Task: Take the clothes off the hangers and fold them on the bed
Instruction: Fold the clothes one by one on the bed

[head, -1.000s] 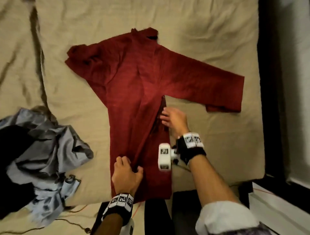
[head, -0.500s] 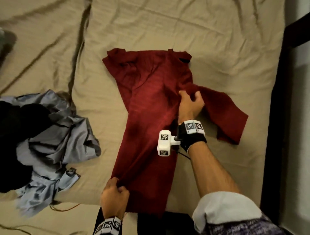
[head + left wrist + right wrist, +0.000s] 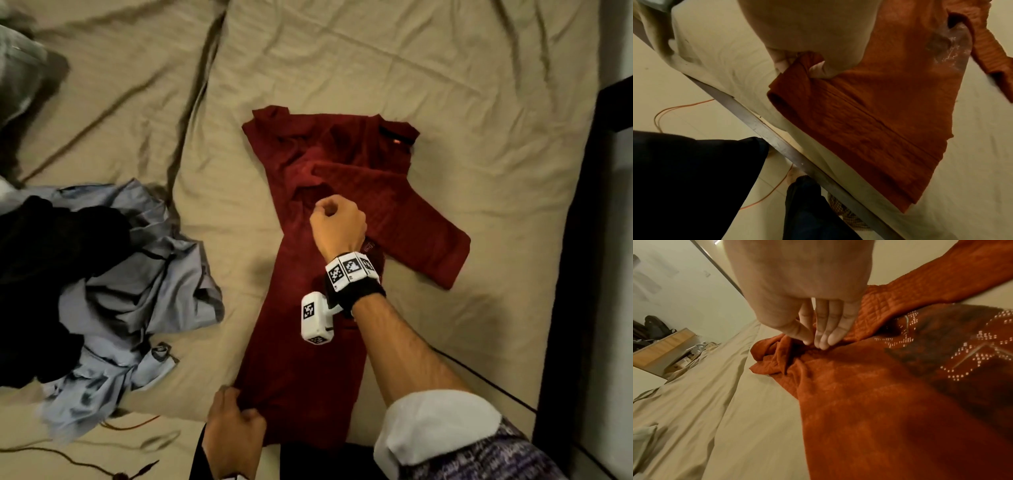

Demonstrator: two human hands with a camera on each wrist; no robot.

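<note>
Red garment [image 3: 308,342] lies lengthwise on the bed [image 3: 445,85], its hem at the near edge and its collar far up the sheet. Nearest me, the left hand [image 3: 236,431] has its grip pinching the hem's left corner [image 3: 797,69], thumb and fingers bunched round a fold of cloth right at the mattress edge. Below that edge run the bed frame [image 3: 777,142] and an orange cable [image 3: 684,107] on the floor.

Further up, the right hand [image 3: 337,226] hangs over the middle of the garment. From the wrist view its fingers [image 3: 826,327] are straight and pressed together, tips touching the crumpled cloth where the right sleeve [image 3: 404,219] is folded across the body. That sleeve slants away to the right, its cuff off the body and on the sheet. A white-dotted pattern [image 3: 962,344] shows on the front beside the hand.

Off to the left lies a heap of blue-grey cloth [image 3: 137,281] and black cloth [image 3: 41,260], well apart from the garment.
</note>
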